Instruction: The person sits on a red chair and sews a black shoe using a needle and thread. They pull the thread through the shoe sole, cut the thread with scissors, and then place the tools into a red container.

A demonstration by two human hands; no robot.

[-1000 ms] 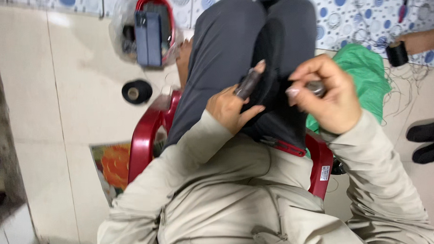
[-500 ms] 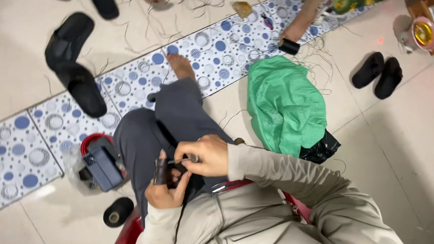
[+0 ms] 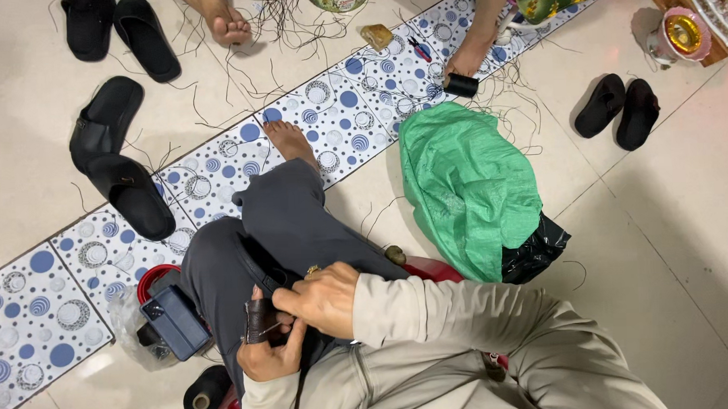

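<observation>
Cream tiled floor [image 3: 688,241] with a blue-dotted tile strip [image 3: 217,165], green sack [image 3: 468,185] at 2 o'clock, black sandals [image 3: 121,165] at 10 o'clock, both hands over the lap, left hand [image 3: 271,357] gripping a small dark piece [image 3: 259,321], right hand [image 3: 325,298] pinching it.

Person wears a long-sleeved beige-grey cotton jacket [image 3: 466,362], loose, with folds at the elbows and a seam line down the front. Sleeve cuffs end plain at the wrists. Dark grey cloth trousers [image 3: 292,223], baggy, creased at the knee. One bare foot [image 3: 289,142], no shoe or sock. Left hand [image 3: 272,357] has a dark brown leather guard wrapped round the thumb [image 3: 259,321]. Right hand [image 3: 323,299] carries a gold-coloured ring [image 3: 311,271] on one of the fingers. No gloves on either hand.
</observation>
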